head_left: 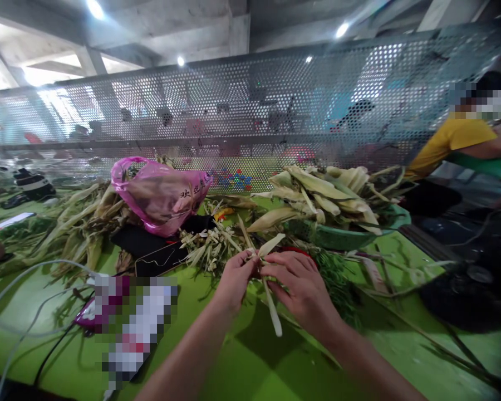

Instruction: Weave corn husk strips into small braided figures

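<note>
Pale strips of corn husk (272, 312) are pinched between my two hands, just above the green tabletop. My left hand (236, 278) is closed, with thumb and forefinger on the strips where they cross. My right hand (298, 278) grips the same husk from the other side, its fingers bent round it. One strip hangs down below the fingers, and another sticks up to the upper right. Just behind the hands lies a heap of short cut husk pieces (212, 245). The exact point where the strips meet is partly hidden by my fingertips.
A green basket (338, 236) heaped with dry husks (317, 189) stands at the right back. A pink plastic bag (154, 195) sits left of centre. Cables and a purple-white power strip (104, 306) lie at left. A perforated metal screen (234, 111) runs behind; a person in yellow (451, 139) sits right.
</note>
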`<state>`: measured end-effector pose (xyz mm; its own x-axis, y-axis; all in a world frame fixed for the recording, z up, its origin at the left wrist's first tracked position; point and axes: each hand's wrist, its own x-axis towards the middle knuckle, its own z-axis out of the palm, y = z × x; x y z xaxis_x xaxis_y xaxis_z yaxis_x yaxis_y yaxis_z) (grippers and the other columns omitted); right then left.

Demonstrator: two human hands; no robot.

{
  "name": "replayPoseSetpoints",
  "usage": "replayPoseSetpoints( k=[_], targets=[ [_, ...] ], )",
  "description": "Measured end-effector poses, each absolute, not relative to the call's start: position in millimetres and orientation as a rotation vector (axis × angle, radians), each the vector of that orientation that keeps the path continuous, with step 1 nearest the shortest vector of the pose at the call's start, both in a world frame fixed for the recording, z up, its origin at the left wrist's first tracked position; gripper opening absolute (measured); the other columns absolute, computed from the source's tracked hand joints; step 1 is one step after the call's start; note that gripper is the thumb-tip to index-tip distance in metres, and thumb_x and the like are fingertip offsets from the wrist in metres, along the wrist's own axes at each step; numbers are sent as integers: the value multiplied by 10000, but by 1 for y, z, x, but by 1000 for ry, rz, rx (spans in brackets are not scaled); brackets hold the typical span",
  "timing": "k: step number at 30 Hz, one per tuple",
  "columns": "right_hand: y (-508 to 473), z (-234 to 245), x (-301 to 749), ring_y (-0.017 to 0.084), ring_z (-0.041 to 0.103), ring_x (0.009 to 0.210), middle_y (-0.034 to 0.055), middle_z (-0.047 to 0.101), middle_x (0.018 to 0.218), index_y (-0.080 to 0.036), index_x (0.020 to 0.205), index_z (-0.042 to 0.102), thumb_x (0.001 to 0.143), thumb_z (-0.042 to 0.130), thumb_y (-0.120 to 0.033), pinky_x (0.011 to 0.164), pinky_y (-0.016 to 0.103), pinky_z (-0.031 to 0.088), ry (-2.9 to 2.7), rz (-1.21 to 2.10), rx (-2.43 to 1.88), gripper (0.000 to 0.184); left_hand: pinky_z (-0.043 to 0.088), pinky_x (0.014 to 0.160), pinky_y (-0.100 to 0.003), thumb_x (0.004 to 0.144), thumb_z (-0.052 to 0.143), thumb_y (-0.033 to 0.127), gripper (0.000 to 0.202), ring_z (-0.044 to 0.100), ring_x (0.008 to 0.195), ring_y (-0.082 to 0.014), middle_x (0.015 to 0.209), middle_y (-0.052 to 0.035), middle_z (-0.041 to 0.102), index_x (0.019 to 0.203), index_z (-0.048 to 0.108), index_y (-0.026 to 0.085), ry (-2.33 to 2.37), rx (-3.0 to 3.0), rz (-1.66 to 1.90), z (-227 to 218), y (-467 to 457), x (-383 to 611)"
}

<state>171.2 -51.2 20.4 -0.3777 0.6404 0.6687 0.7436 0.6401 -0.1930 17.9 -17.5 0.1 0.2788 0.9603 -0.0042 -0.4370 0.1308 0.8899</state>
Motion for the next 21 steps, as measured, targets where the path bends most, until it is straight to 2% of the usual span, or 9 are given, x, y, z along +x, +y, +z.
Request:
replayPoseSetpoints(
  k=[4, 8, 12, 17, 21],
  targets=[
    [-50, 20, 171, 225, 576, 911, 40, 704, 937, -249, 915, 681, 874, 595, -202, 833, 380, 424, -2081, -65, -1028, 107, 389, 700, -231, 733, 696, 391, 277, 509, 704, -118, 782, -32, 615, 869, 692, 150, 745, 1055, 1126, -1, -17, 19],
    [-48, 16, 173, 211, 585, 810, 46, 673, 808, -213, 825, 644, 877, 588, -262, 752, 343, 459, -1846, 163, -1139, 91, 346, 638, -242, 751, 663, 373, 224, 441, 658, -114, 726, -14, 556, 795, 679, 153, 806, 1231, 1114, 0, -21, 23],
    [-50, 10, 172, 196, 607, 754, 49, 656, 809, -198, 823, 609, 871, 576, -317, 706, 306, 488, -1642, 386, -1261, 132, 329, 618, -249, 790, 612, 326, 187, 406, 638, -117, 654, 3, 487, 729, 646, 152, 837, 1326, 1092, 3, -27, 26],
    [-46, 14, 168, 178, 595, 680, 26, 628, 749, -205, 816, 560, 854, 576, -310, 648, 280, 484, -1562, 446, -1323, 113, 388, 746, -274, 796, 632, 362, 227, 515, 788, -161, 823, -50, 613, 879, 676, 155, 746, 1351, 1069, 3, -26, 27],
    [-57, 43, 175, 184, 619, 779, 48, 658, 866, -197, 929, 601, 864, 570, -297, 724, 293, 502, -1639, 467, -1310, 124, 360, 639, -240, 773, 652, 381, 231, 462, 649, -119, 694, -12, 583, 794, 673, 152, 890, 1274, 1088, -1, -23, 22]
  ],
)
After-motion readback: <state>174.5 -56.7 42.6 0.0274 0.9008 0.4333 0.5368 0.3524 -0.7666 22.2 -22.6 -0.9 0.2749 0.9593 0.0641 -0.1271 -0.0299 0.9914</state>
